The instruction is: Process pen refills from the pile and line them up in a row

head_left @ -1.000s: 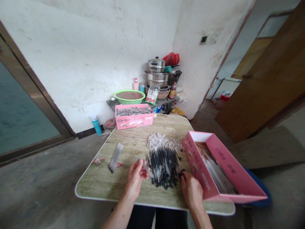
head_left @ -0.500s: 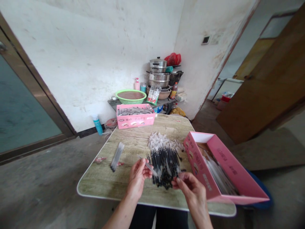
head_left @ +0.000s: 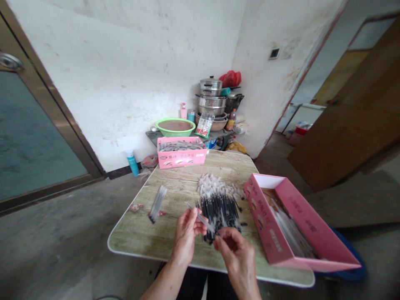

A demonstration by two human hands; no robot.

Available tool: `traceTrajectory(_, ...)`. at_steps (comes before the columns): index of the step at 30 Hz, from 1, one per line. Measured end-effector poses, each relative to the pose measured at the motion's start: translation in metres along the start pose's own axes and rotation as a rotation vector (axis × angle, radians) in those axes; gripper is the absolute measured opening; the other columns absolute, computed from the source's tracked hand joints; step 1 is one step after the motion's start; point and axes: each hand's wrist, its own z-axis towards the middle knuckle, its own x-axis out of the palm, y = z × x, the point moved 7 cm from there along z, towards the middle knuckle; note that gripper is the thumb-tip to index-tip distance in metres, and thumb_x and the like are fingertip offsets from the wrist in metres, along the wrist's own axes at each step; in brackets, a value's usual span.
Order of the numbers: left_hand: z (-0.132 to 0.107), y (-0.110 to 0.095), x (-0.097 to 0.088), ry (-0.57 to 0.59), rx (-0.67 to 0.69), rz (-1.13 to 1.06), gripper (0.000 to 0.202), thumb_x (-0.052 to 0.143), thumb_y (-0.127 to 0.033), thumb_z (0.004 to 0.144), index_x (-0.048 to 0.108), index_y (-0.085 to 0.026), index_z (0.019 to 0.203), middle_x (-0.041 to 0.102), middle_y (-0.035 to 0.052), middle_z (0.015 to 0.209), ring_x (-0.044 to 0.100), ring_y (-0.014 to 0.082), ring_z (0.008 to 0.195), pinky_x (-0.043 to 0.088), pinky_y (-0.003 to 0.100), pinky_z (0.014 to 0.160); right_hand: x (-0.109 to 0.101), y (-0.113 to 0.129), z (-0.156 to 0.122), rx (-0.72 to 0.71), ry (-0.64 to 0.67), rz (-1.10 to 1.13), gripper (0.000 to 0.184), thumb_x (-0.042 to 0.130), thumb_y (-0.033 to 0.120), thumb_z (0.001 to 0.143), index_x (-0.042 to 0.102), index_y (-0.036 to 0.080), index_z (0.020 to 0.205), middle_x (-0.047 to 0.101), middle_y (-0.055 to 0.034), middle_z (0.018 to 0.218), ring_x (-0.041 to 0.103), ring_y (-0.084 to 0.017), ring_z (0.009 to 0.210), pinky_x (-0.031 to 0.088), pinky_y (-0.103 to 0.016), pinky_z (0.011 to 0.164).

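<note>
My left hand [head_left: 186, 234] is closed around a clear pen barrel [head_left: 205, 222], which slants down to the right. At the barrel's lower end, my right hand [head_left: 236, 251] pinches its fingertips together; what they hold is too small and hidden to make out. Just beyond the hands lies a heap of black, slim pen parts [head_left: 219, 207]. Small whitish translucent pieces [head_left: 211, 184] are piled behind that heap. To the left, a row of clear barrels with dark ends [head_left: 158, 202] rests on the table.
On the wood-patterned table [head_left: 131, 233], a pink box [head_left: 183, 159] full of pen barrels stands at the back. A larger pink box [head_left: 271, 233] with long clear pieces sits at the right edge. Behind are a green basin [head_left: 175, 133] and stacked steel pots [head_left: 211, 102].
My right hand has moved left, from the edge of the black heap to the lower end of the barrel. My left hand keeps its hold; the view has shifted slightly.
</note>
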Motion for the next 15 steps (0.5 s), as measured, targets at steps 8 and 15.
traceTrajectory(8, -0.0009, -0.0043, 0.0016, -0.001, 0.03, 0.052, 0.033, 0.061, -0.043, 0.081, 0.058, -0.011, 0.087, 0.07, 0.0087, 0.068, 0.06, 0.0118, 0.05, 0.048, 0.021, 0.048, 0.0027, 0.0029, 0.0038, -0.02, 0.014, -0.044, 0.015, 0.064, 0.032, 0.079, 0.062, 0.017, 0.078, 0.062, -0.0021, 0.065, 0.057, -0.017, 0.059, 0.046, -0.024, 0.055)
traceTrajectory(15, -0.0022, -0.0095, 0.0034, -0.009, 0.046, 0.077, 0.035, 0.063, -0.045, 0.078, 0.059, -0.012, 0.085, 0.07, 0.0078, 0.067, 0.061, 0.0124, 0.05, 0.049, 0.022, 0.047, 0.0037, 0.0082, 0.0051, 0.023, -0.029, 0.052, 0.016, 0.068, 0.031, 0.074, 0.06, 0.017, 0.076, 0.062, -0.0019, 0.062, 0.058, -0.017, 0.056, 0.048, -0.024, 0.052)
